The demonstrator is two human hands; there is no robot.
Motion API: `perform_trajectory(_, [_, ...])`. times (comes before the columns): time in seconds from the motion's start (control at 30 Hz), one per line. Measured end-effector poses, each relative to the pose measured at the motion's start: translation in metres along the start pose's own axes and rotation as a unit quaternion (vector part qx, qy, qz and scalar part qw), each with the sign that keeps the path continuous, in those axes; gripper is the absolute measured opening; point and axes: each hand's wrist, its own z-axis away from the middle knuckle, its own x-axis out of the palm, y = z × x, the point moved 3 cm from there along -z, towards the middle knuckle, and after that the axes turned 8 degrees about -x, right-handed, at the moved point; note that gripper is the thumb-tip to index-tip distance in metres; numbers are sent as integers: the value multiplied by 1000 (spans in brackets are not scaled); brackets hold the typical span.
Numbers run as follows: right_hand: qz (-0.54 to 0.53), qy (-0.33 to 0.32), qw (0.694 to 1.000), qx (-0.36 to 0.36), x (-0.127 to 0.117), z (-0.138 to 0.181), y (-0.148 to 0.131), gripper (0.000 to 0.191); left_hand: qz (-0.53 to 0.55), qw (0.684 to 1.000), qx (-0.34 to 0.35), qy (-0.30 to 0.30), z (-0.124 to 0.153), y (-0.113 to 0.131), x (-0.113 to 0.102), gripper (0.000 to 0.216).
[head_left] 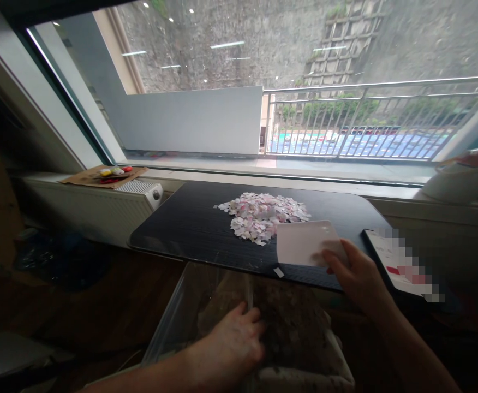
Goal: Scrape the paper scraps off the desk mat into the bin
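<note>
One white scraper (304,243) gripped by right hand (356,275) fingers; one scrap pile (263,214); left hand (234,341) fingers slack on one bin (173,322).

Right hand (356,278) on white scraper (304,243) beside paper scraps (263,215); left hand (237,338) on clear bin (173,322) below black table (181,229).

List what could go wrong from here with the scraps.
1. The scraps are loose and light; a quick sweep with the scraper may scatter them past the bin below the table edge.
2. The right hand is beside a device; a wide stroke might knock it.
</note>
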Motion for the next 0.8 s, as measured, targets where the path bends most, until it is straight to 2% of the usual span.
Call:
perform_trajectory(0.27, [-134,-48,986,90,9,-1,28,33,6,1000,-11,-11,4,1,-12,16])
perform_trajectory(0.53, [-167,-86,978,91,4,6,16,38,0,1000,-9,-8,3,-1,-5,16])
perform_trajectory(0.6, [-152,-55,984,80,1,5,10,33,1,1000,-5,-8,2,-1,-4,16])
perform_trajectory(0.7, [-86,43,993,62,-2,-3,5,26,5,1000,0,8,2,0,-3,16])
perform_trajectory(0.8, [-33,94,995,27,8,-14,3,25,-5,1000,14,25,-1,2,2,17])
